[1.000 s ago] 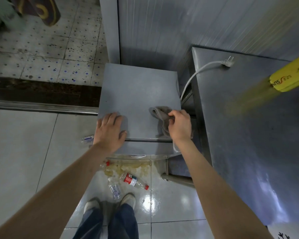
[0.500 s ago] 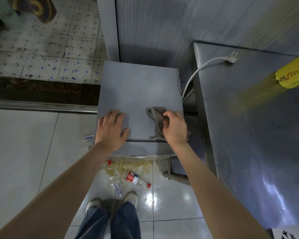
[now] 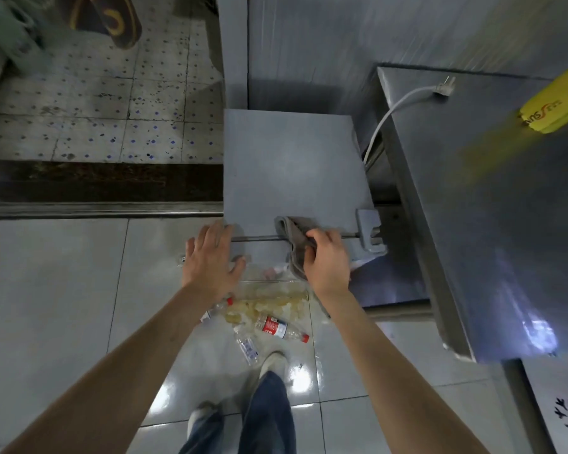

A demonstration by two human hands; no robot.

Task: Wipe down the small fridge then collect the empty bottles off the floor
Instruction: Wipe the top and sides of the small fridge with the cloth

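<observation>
— Changed since a moment ago? Both hands drawn back from the fridge top (image 3: pixel 292 165) to its near edge.

— Right hand (image 3: pixel 327 262)? Fingers curled tight around a grey cloth (image 3: pixel 292 244), pressed against the near edge, draped over the front.

— Left hand (image 3: pixel 210 257)? Fingers spread and straight, resting at the near left corner.

— Bottles (image 3: pixel 281 327)? Scattered on the floor below the fridge, beside a yellowish spill (image 3: pixel 266 303).

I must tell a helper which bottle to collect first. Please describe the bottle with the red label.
Find the small grey fridge; on the wet tiles before it lie several bottles. The bottle with the red label lies on its side beside the yellowish spill. Only it shows a broad red label and red cap toward the shoe.
</observation>
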